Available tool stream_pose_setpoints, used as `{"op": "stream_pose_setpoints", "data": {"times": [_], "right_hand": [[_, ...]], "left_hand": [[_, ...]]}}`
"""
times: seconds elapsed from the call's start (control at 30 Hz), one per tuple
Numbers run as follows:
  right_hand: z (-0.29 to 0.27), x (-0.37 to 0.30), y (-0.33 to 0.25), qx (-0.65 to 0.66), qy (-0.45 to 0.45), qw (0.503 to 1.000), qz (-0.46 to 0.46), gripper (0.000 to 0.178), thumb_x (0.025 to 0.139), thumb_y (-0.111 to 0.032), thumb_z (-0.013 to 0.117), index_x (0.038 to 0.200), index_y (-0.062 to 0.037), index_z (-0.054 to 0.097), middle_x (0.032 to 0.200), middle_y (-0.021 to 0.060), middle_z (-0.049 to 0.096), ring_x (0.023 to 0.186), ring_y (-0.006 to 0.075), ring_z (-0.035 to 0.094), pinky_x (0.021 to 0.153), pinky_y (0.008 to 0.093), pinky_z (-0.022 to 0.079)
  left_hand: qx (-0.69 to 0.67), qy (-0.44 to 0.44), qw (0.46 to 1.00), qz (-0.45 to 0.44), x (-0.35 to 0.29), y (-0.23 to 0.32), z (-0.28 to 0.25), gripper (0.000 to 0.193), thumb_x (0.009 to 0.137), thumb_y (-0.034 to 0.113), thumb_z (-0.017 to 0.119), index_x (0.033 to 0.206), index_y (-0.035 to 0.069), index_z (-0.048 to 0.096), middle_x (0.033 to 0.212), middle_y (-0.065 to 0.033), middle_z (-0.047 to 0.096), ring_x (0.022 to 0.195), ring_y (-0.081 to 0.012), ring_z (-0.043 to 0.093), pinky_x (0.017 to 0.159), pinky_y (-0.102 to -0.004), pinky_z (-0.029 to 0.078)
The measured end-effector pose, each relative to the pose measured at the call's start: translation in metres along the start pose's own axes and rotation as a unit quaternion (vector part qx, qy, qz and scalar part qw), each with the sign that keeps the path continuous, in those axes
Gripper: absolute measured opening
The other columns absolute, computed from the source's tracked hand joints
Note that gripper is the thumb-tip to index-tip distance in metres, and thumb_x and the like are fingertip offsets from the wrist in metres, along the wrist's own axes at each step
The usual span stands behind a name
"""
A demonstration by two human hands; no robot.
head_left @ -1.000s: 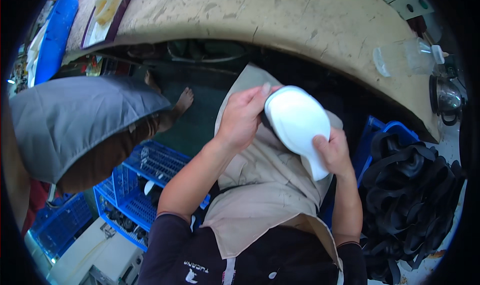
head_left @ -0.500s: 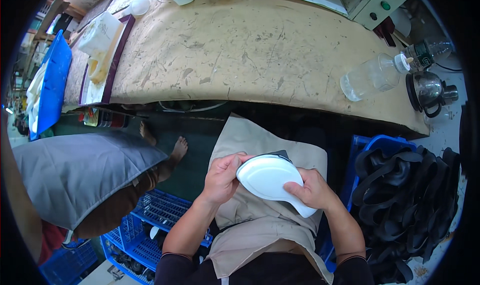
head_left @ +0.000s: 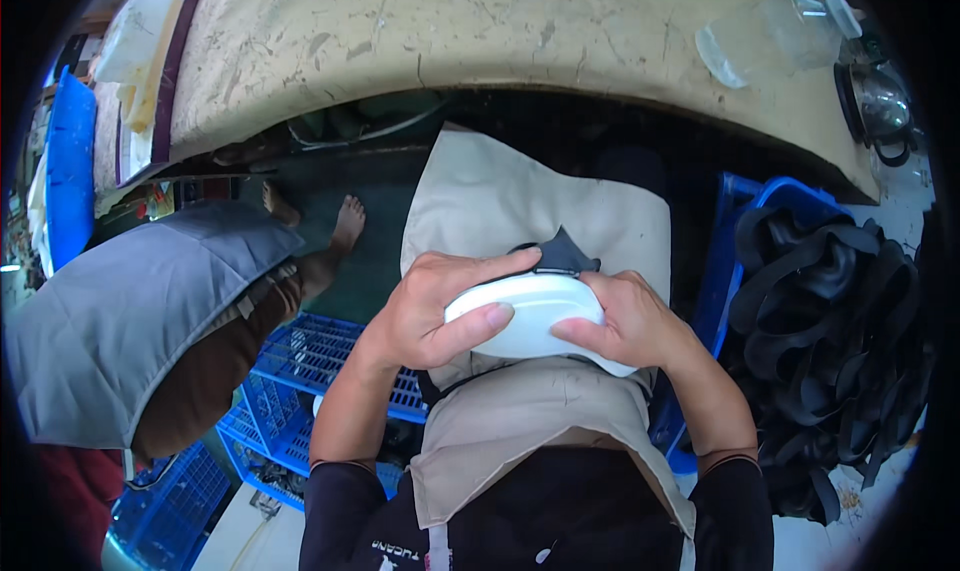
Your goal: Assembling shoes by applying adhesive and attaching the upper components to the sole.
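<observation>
Over my lap I hold a white, smooth, sole-shaped piece [head_left: 530,306] with its broad face turned up toward me. A dark, flexible strip of material [head_left: 566,253] lies along its far edge and sticks up in a point. My left hand [head_left: 425,306] grips the left end, thumb flat on the white face and fingers over the far edge on the dark strip. Closed round the right end is my right hand [head_left: 640,316], its thumb also pressing on the white face. The underside is hidden, and whether the piece is a shoe sole or a last I cannot tell.
A worn beige worktable [head_left: 560,41] runs ahead, bearing a clear bottle [head_left: 765,41] and a glass pot [head_left: 880,106]. Black strips [head_left: 820,341] fill a blue crate at right. Blue crates [head_left: 315,346] stand at lower left, beside another person's grey-covered lap [head_left: 150,301].
My left hand has shifted its thumb onto the white face and its fingers over the far edge. The piece has tilted, showing more dark material behind it. My view has dipped lower.
</observation>
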State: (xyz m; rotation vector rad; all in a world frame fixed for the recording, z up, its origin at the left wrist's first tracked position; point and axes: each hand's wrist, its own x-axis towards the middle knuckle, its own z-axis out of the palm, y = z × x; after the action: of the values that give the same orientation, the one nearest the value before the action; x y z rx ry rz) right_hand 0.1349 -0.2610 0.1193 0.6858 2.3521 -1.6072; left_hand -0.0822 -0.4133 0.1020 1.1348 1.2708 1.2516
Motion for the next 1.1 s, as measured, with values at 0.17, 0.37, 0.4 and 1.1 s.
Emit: {"op": "stream_pose_setpoints", "data": {"times": [0.17, 0.37, 0.4, 1.1], "right_hand": [[-0.038, -0.006, -0.003, 0.098, -0.144, 0.982, 0.075, 0.045, 0.088, -0.038, 0.076, 0.098, 0.0051, 0.068, 0.087, 0.0153, 0.073, 0.071, 0.0267, 0.07, 0.066, 0.036, 0.055], [-0.049, -0.025, -0.046, 0.651, 0.01, 0.733, -0.198, 0.069, 0.09, -0.044, 0.075, 0.138, 0.0011, 0.055, 0.127, 0.0164, 0.067, 0.108, 0.0248, 0.068, 0.088, 0.038, 0.057], [-0.048, -0.026, -0.045, 0.646, 0.015, 0.738, -0.196, 0.069, 0.09, -0.044, 0.075, 0.138, 0.0011, 0.055, 0.127, 0.0164, 0.067, 0.108, 0.0248, 0.068, 0.088, 0.038, 0.057], [0.041, 0.021, -0.016, 0.341, 0.09, 0.93, -0.106, 0.076, 0.089, -0.04, 0.076, 0.146, 0.0007, 0.044, 0.133, 0.0181, 0.062, 0.116, 0.034, 0.063, 0.1, 0.0436, 0.049]], "left_hand": [[-0.062, 0.022, 0.991, -0.117, 0.007, 0.023, 0.0, 0.06, 0.079, 0.021, 0.06, 0.129, -0.01, 0.064, 0.094, -0.0226, 0.074, 0.067, -0.0234, 0.066, 0.059, -0.0262, 0.049], [-0.227, 0.237, 0.943, 0.061, 0.007, 0.058, -0.035, 0.066, 0.085, 0.028, 0.057, 0.139, -0.01, 0.055, 0.129, -0.0241, 0.064, 0.109, -0.0291, 0.065, 0.091, -0.0344, 0.054], [-0.231, 0.29, 0.927, 0.054, -0.001, 0.056, -0.023, 0.068, 0.087, 0.032, 0.058, 0.141, -0.009, 0.053, 0.135, -0.0242, 0.059, 0.115, -0.032, 0.062, 0.098, -0.0397, 0.051], [-0.481, 0.239, 0.834, -0.127, 0.015, -0.01, -0.02, 0.039, 0.108, 0.02, 0.05, 0.142, 0.002, 0.05, 0.123, -0.0106, 0.065, 0.105, -0.0153, 0.064, 0.091, -0.028, 0.053]]}}
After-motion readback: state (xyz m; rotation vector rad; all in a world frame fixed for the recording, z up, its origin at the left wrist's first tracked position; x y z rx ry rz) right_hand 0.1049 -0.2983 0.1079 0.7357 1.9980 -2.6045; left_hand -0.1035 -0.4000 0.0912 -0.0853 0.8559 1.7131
